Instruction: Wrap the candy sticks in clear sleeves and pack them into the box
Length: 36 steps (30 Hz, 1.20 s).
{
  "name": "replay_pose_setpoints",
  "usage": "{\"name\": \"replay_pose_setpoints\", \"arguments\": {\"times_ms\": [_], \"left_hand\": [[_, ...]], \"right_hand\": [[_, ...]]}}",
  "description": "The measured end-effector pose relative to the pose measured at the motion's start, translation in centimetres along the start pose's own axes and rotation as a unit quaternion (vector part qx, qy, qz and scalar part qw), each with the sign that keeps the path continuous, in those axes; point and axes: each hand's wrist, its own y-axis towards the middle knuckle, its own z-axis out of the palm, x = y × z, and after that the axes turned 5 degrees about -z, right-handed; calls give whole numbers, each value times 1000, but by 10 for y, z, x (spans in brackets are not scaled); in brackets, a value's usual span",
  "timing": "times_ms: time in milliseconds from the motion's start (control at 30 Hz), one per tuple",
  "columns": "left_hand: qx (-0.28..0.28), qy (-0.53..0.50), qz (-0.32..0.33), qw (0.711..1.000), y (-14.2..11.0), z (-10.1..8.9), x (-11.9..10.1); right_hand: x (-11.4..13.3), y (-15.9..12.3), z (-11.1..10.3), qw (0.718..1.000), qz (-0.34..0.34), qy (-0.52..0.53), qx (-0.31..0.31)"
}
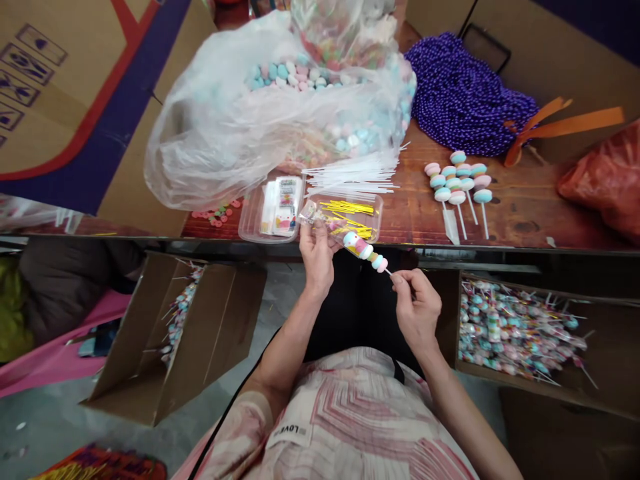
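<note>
Between my hands, just over the table's front edge, a marshmallow lollipop (367, 252) with pink, white and blue pieces slants down to the right. My right hand (420, 303) pinches its thin white stick near the lower end. A clear printed wrapper (313, 212) is gripped in the closed fingers of my left hand (317, 260), and the top of the lollipop appears to be inside it. Just behind lie yellow twist ties (349, 208) in a plastic tray, and a clear box (246, 220) holding printed wrappers (286, 203).
White sticks (353, 177) lie behind the trays, below a large plastic bag (200, 120) of candies. Several marshmallow lollipops (456, 181) rest right, near purple cord (465, 93). Cardboard boxes with wrapped lollipops (520, 330) stand below the table on both sides.
</note>
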Motion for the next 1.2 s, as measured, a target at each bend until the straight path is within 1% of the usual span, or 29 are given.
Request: {"name": "replay_pose_setpoints", "arguments": {"times_ms": [100,167,233,300,367,433,467,533,600,667,700,767,833,933,1000,1067,1133,1167,1200], "left_hand": [[26,6,-24,999,-3,1,-2],[37,5,-35,999,-5,2,-1],[50,3,-49,998,-9,3,0],[63,2,-62,996,-12,4,1],[73,-3,-73,995,-15,5,2],[84,-13,-88,993,-17,6,2],[91,-20,-98,991,-18,6,1],[101,-36,-117,987,-18,6,0],[104,-49,-122,986,-18,7,-1],[99,-56,-116,987,-18,8,-1],[97,-58,-113,987,-18,8,-1],[93,-59,-111,988,-19,9,0],[96,-53,-113,987,-20,9,1],[104,-38,-118,987,-22,9,3],[107,-33,-119,987,-22,8,3],[106,-33,-122,986,-22,7,1],[98,-34,-129,986,-20,7,-1],[91,-36,-134,986,-20,7,-3],[85,-41,-140,986,-19,7,-4]], "right_hand": [[-1,0,2,998,-50,-35,-16],[-1,0,4,996,-69,-49,-17],[0,0,5,996,-72,-49,3],[1,0,6,998,-53,-32,33],[3,0,5,999,-5,3,53],[6,-1,5,992,78,65,71],[7,-1,4,983,125,108,86],[8,-2,3,949,209,205,114],[9,-2,3,911,262,294,124],[10,-2,3,878,296,355,123],[11,-2,3,866,308,374,123],[12,-3,4,858,318,384,126],[13,-4,6,870,311,364,123],[16,-5,9,908,278,290,120],[19,-5,11,934,241,231,124],[22,-4,11,958,185,177,130],[24,-3,11,971,132,144,140],[24,-3,11,972,122,140,147],[24,-2,10,968,131,151,155]]}}
